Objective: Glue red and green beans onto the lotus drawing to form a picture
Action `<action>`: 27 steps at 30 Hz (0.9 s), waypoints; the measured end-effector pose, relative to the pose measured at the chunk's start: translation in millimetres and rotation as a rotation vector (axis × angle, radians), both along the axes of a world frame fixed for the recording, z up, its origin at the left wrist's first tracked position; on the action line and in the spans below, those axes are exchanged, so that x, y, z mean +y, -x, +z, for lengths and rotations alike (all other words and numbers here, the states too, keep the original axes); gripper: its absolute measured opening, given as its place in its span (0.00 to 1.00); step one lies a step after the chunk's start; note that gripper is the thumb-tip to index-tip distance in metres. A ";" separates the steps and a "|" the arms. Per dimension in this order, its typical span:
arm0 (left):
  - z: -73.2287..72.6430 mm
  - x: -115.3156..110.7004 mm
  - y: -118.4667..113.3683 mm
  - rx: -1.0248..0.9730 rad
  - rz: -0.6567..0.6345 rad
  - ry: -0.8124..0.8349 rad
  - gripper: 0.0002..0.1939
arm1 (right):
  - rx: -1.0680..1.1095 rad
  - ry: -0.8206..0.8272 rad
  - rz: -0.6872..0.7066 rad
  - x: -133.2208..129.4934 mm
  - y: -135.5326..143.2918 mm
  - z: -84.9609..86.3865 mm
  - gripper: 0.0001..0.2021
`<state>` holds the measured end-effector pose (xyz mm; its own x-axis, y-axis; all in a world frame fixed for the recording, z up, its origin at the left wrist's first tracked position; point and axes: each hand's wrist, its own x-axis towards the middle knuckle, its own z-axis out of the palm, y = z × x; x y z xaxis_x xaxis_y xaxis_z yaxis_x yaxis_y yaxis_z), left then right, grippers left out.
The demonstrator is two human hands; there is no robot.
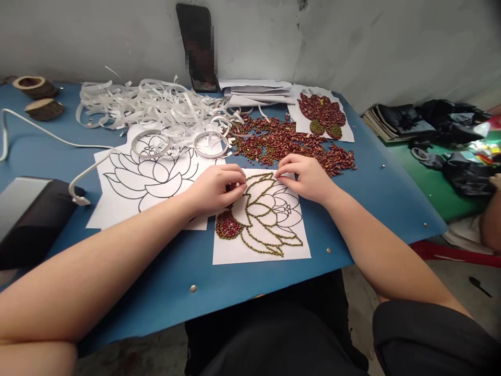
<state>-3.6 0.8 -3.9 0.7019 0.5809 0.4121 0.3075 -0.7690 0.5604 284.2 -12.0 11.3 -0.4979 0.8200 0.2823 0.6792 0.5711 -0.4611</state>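
Observation:
A white sheet with a lotus drawing (260, 250) lies before me, turned sideways. Green beans line many of its petal outlines, and red beans fill a rounded patch (228, 225) at its left. Over the sheet's upper left rests my left hand (219, 188), fingers curled and thumb close to the index finger. At the upper right edge my right hand (304, 175) has thumb and fingertips drawn together close to the paper. Whatever either hand pinches is too small or hidden to make out. Just beyond lies a spread heap of red and green beans (289, 141).
More printed lotus sheets (117, 206) lie at the left under two tape rolls (151, 143). Behind them are a pile of white paper strips (144, 104) and a phone (197, 49) against the wall. A bean-covered lotus (323, 112) sits back right; a black-and-grey box (35, 214) stands left.

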 end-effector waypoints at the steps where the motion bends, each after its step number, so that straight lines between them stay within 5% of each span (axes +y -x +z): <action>1: 0.0 -0.1 0.0 0.002 0.003 0.005 0.14 | -0.002 0.001 0.005 0.0 0.5 -0.8 0.08; 27: 1.6 0.2 0.2 0.007 -0.005 0.020 0.13 | -0.086 0.004 0.034 1.8 1.1 -7.2 0.08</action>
